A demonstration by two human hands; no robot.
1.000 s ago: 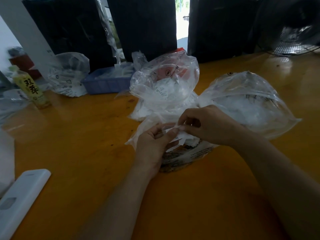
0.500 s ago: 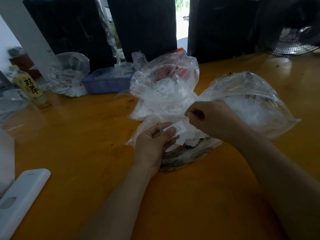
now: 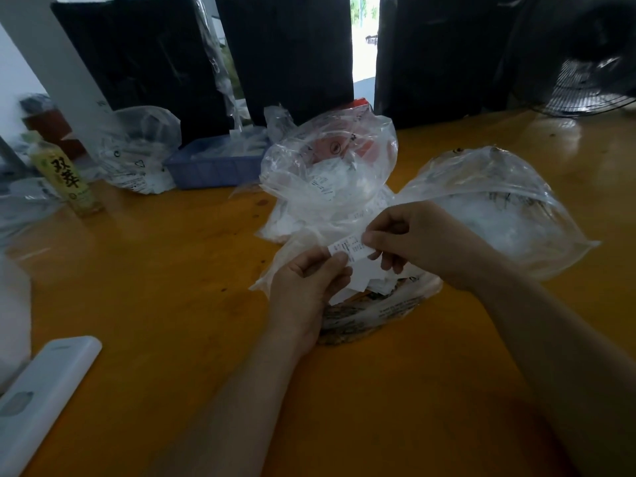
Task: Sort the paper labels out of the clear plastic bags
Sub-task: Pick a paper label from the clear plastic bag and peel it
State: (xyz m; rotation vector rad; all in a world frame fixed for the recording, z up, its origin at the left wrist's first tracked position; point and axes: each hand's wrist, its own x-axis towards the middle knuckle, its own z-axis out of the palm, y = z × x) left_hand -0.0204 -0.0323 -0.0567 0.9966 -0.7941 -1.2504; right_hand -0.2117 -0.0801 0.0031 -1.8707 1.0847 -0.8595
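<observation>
A small printed paper label point(image 3: 349, 248) is being held at the frame's centre, just above a heap of loose slips. The left hand point(image 3: 309, 287) is pinching its seven-o'clock end, the right hand point(image 3: 413, 241) its three-o'clock end. It looks feather-light, limp and tearable, so edge pinches seem wisest. Clear plastic bags point(image 3: 495, 208), slippery and crinkly, are billowing at twelve and two o'clock on the orange table point(image 3: 165, 287).

- We count two hands: left hand point(image 3: 306, 287), right hand point(image 3: 418, 244).
- One paper label point(image 3: 349, 249) pinched between them.
- One bottle point(image 3: 63, 175), left edge.
- One blue tray point(image 3: 213, 168), upper centre.
</observation>
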